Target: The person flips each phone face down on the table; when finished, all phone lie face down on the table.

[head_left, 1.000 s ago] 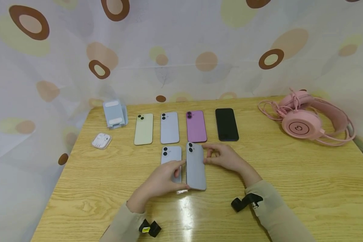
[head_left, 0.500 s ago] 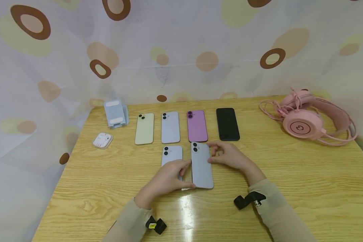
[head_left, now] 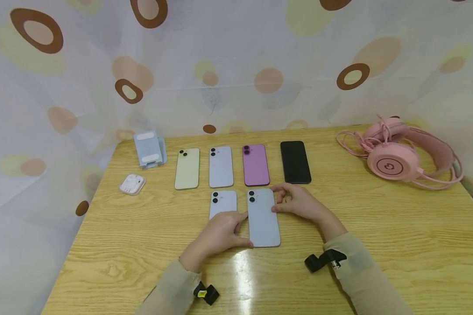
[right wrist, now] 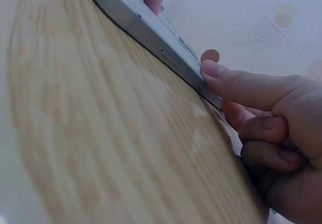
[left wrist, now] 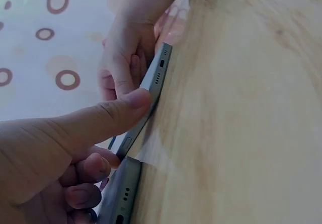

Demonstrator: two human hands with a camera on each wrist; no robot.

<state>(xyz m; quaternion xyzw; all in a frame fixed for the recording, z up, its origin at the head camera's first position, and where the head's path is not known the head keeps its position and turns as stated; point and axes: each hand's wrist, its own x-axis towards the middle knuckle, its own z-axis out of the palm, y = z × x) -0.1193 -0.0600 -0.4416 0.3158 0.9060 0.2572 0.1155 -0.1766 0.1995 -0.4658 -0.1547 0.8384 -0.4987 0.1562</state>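
A silver-white phone (head_left: 263,218), camera side up, is between both hands, nearly flat and close over the tabletop. My left hand (head_left: 218,234) grips its left side, thumb at the lower-left corner and index finger along the left edge. The right hand (head_left: 297,203) holds the upper-right part, thumb on the long edge and index finger by the top corner. In the right wrist view the thumb (right wrist: 214,69) presses the phone's side near its buttons. Just left lies a pale phone (head_left: 223,203), partly covered by the left hand.
Behind the hands, a row on the wooden table (head_left: 114,245) holds a pale yellow phone (head_left: 187,168), a light blue phone (head_left: 221,166), a purple phone (head_left: 255,165) and a black phone (head_left: 295,162). A blue stand (head_left: 147,148) and boxed earphones (head_left: 132,184) sit left, pink headphones (head_left: 394,162) right.
Both hands have shifted a little to the right with the silver-white phone. Its back was tilted a second ago and now lies nearly level; the other phones stay where they were.
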